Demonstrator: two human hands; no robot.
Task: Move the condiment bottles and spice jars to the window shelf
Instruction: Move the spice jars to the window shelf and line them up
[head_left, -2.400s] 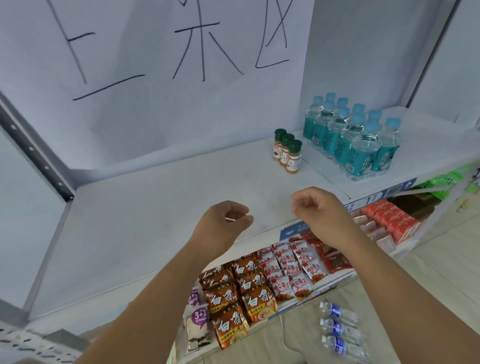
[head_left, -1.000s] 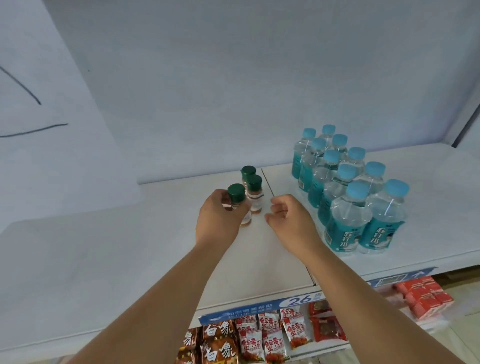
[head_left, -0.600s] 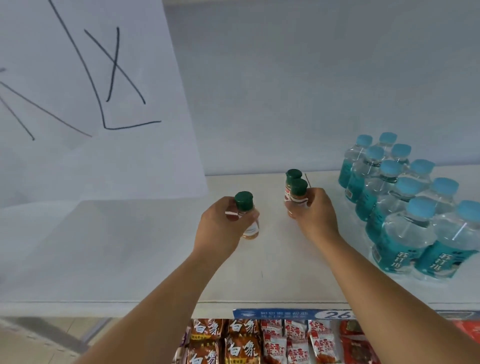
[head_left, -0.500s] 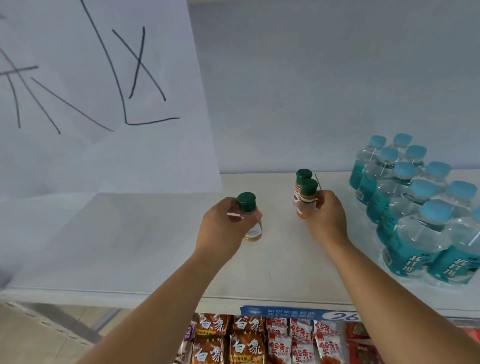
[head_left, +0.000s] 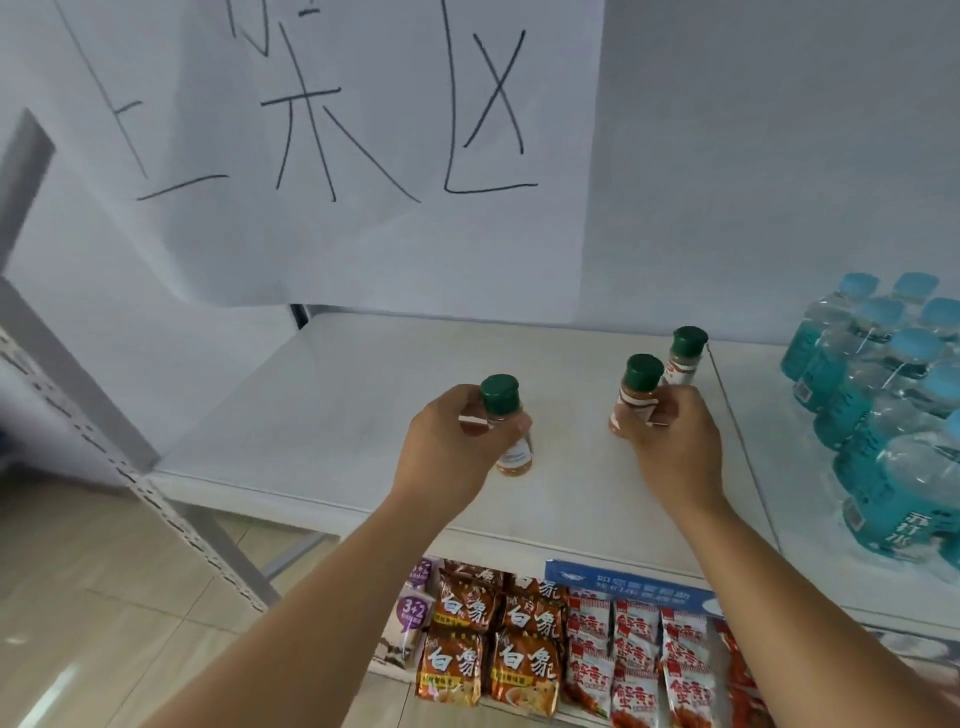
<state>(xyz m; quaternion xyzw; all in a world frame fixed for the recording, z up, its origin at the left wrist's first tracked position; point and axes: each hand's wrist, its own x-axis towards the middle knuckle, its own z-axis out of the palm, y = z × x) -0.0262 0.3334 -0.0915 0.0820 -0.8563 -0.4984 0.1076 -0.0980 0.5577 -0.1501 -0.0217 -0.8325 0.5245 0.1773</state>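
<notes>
Currently, left grip (head_left: 457, 449) is curled round one green-capped spice jar (head_left: 501, 415) over the middle of the white shelf (head_left: 337, 405). Right grip (head_left: 672, 447) clasps a second jar (head_left: 636, 389); a third jar (head_left: 685, 358) stands just behind it.

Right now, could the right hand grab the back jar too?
Probably not cleanly. The right hand grips the near jar; the back jar stands close behind it, nothing between, but the hand is full.
</notes>
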